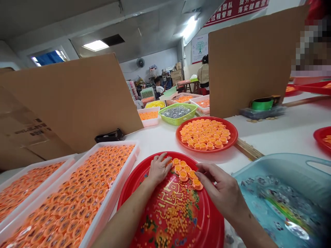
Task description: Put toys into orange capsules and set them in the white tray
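While reaching over the red tray (204,227), left hand (158,168): in from the left, bent at the knuckles, slightly spread at the fingers; right at the left end of the orange cups (183,175); cannot tell whether gripping one.
Right hand (223,186): in from the right, loosely curled, with thumb and forefinger set a little apart; just beside the right end of the same cluster; cannot tell whether pinching a cup.
Orange cups: loosely bunched in the far half of the red tray, between left hand and right hand; yellow-orange inside, mostly facing up.
Orange pellets (178,217): scattered nearer than the cups, across gold lettering and printed flowers.
Red plate (234,135): on the white bench (157,137), beyond the red tray; crowded with similar cups.
White tray (133,160): to the left, packed with orange pieces (77,199), dark at the centre.
Blue basket (279,162): to the right, past the right hand, holding clear pieces (274,206).
Green basket (178,121): farther back, behind the red plate, filled with greyish clear pieces.
Cardboard panels (248,69): upright at both sides of the bench.
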`<action>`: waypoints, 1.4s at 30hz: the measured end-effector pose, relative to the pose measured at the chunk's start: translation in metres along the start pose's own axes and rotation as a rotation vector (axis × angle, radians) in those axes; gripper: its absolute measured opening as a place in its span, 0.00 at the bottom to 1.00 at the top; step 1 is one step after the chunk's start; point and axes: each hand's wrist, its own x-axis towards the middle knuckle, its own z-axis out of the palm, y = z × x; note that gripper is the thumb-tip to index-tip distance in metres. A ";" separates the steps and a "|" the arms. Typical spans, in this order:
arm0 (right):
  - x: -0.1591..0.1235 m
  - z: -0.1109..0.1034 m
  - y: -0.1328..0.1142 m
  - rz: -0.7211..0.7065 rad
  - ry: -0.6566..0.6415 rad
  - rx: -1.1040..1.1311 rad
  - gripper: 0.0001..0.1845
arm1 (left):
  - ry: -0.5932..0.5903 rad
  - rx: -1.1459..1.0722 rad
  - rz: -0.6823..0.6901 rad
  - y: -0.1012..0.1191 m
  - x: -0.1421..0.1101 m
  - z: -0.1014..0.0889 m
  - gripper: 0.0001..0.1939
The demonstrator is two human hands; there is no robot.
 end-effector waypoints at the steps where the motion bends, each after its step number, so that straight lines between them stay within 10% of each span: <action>1: 0.000 0.000 0.000 0.003 -0.001 -0.005 0.07 | 0.004 -0.011 0.006 -0.001 0.001 0.001 0.20; 19: -0.002 0.009 0.009 -0.007 -0.116 -0.047 0.08 | -0.110 -0.062 0.161 0.011 0.008 -0.002 0.22; 42: -0.004 0.023 0.032 0.048 -0.198 -0.153 0.10 | -0.184 -0.154 0.197 0.051 -0.094 -0.034 0.24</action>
